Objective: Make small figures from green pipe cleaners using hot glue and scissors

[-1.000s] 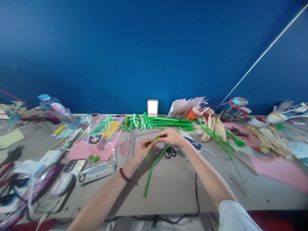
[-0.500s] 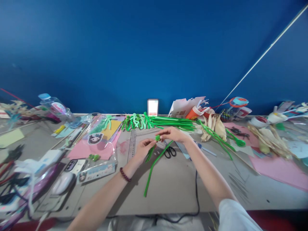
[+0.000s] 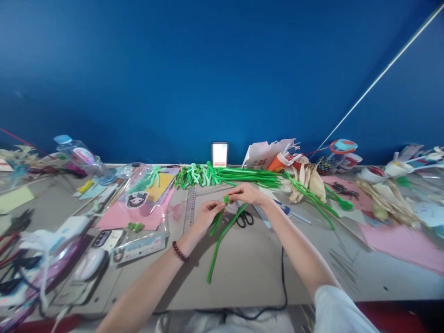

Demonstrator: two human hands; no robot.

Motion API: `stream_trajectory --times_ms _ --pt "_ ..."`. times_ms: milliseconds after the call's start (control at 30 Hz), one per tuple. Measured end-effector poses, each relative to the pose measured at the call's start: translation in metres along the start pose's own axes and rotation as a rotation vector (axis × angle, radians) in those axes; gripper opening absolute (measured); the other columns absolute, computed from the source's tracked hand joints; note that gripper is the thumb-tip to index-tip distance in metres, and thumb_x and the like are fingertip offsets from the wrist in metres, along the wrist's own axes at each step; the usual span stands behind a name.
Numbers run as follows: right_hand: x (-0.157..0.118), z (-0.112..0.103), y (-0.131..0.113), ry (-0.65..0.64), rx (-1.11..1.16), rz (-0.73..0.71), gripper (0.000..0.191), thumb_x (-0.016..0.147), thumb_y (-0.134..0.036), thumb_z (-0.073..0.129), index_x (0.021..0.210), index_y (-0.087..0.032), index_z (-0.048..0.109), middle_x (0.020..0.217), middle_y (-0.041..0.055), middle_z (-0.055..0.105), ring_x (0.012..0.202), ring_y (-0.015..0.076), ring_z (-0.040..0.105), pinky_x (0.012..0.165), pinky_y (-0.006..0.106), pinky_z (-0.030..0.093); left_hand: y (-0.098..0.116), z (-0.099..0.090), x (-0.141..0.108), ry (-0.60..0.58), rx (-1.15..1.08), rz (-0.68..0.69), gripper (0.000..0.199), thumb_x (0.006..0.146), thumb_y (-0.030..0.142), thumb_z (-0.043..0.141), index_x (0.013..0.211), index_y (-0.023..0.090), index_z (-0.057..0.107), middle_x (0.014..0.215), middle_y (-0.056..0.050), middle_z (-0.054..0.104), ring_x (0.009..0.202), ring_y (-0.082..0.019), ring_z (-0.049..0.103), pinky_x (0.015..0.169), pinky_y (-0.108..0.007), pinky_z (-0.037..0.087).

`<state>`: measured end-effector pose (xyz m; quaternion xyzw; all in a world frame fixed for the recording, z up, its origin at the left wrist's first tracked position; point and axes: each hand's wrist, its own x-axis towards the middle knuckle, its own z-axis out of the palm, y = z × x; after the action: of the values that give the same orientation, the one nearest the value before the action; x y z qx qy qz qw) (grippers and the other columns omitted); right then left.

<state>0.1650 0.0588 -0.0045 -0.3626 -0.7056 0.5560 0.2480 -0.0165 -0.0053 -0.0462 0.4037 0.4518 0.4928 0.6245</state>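
My left hand [image 3: 209, 213] pinches a small bundle of green pipe cleaners [image 3: 217, 223], whose ends hang below its fingers. At the top of that bundle is a round green coil [image 3: 226, 199], and the fingertips of my right hand [image 3: 244, 194] are closed on it. A longer bent green pipe cleaner [image 3: 218, 247] lies on the table just below my hands. Black-handled scissors [image 3: 245, 219] rest under my right wrist. Behind my hands lie a row of curled green pieces [image 3: 197, 175] and a pile of straight green stems [image 3: 249, 175].
A metal ruler [image 3: 190, 208] and a plastic bag over pink paper [image 3: 145, 208] lie to the left. A bottle [image 3: 81, 155] leans farther left. An upright phone [image 3: 219, 154], orange cups [image 3: 277, 162] and dried husks [image 3: 308, 182] stand at the back. A black cable [image 3: 283, 277] crosses the front.
Both hands stay close together on the green bundle. My right fingertips and the coil have shifted very slightly left.
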Motion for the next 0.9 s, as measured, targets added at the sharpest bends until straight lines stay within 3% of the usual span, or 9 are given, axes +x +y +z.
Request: stream_trajectory --times_ms 233,467,900 --pt "0.0 -0.005 0.001 0.043 -0.011 -0.033 0.038 0.073 -0.042 0.067 0.1 -0.016 0.071 0.083 0.006 0.071 0.071 0.0164 0.065 0.07 0.028 0.05 0.002 -0.002 0.0 -0.102 -0.032 -0.07 0.029 0.065 0.041 0.073 0.071 0.013 0.071 0.069 -0.006 0.069 0.061 -0.014 0.06 0.063 -0.025 0.044" --pt "0.0 -0.01 0.002 0.046 0.047 -0.031 0.045 0.077 -0.048 0.061 0.106 -0.015 0.068 0.084 0.007 0.069 0.067 0.0143 0.062 0.067 0.029 0.051 0.001 -0.001 0.001 -0.021 -0.022 -0.07 0.029 0.062 0.04 0.075 0.072 0.013 0.07 0.065 -0.004 0.068 0.058 -0.013 0.059 0.061 -0.025 0.043" --pt "-0.002 0.005 -0.01 0.067 -0.084 -0.071 0.023 0.075 -0.029 0.063 0.093 -0.015 0.067 0.069 0.0015 0.065 0.066 0.0131 0.059 0.061 0.023 0.044 0.002 0.0 -0.001 -0.046 0.027 0.017 0.029 0.07 0.04 0.068 0.073 0.011 0.068 0.062 -0.005 0.065 0.056 -0.013 0.057 0.058 -0.024 0.042"
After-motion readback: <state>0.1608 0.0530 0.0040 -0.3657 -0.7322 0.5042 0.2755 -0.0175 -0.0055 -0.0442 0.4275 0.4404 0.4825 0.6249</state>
